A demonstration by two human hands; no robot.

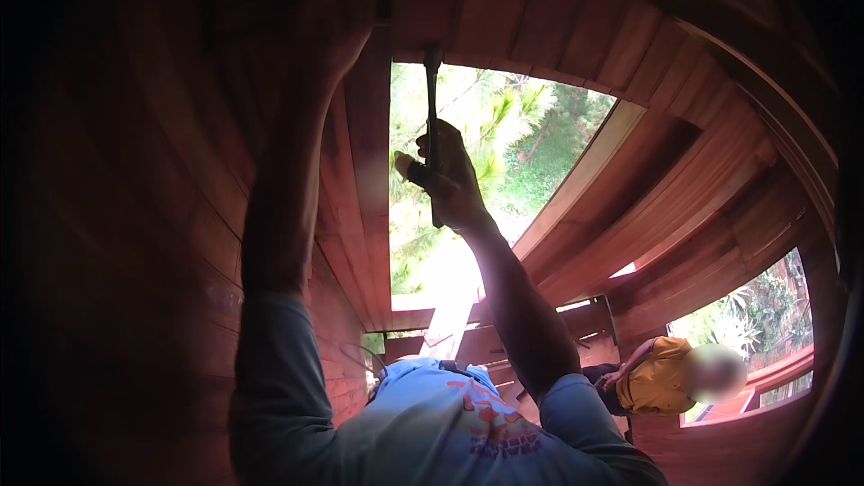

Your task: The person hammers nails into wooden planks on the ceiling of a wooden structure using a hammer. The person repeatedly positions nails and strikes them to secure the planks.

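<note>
My right hand (450, 178) is raised in front of a bright opening. Its fingers are closed around the shaft of a slim, dark hammer (432, 94). The hammer stands nearly upright, and its head is hard to make out against the reddish-brown boards (504, 9) above the opening. A pale patch shows at my thumb tip. My left hand (346, 13) reaches higher, at the upper left by the dark planks. Deep shadow hides its fingers and whatever they touch.
A wide opening (540, 162) shows greenery outside. Wooden planks (621, 198) line the surroundings. A person (661, 373) in a yellow shirt is at the lower right, near a second opening (756, 324). A pale, sunlit board or beam (447, 319) lies below the large opening.
</note>
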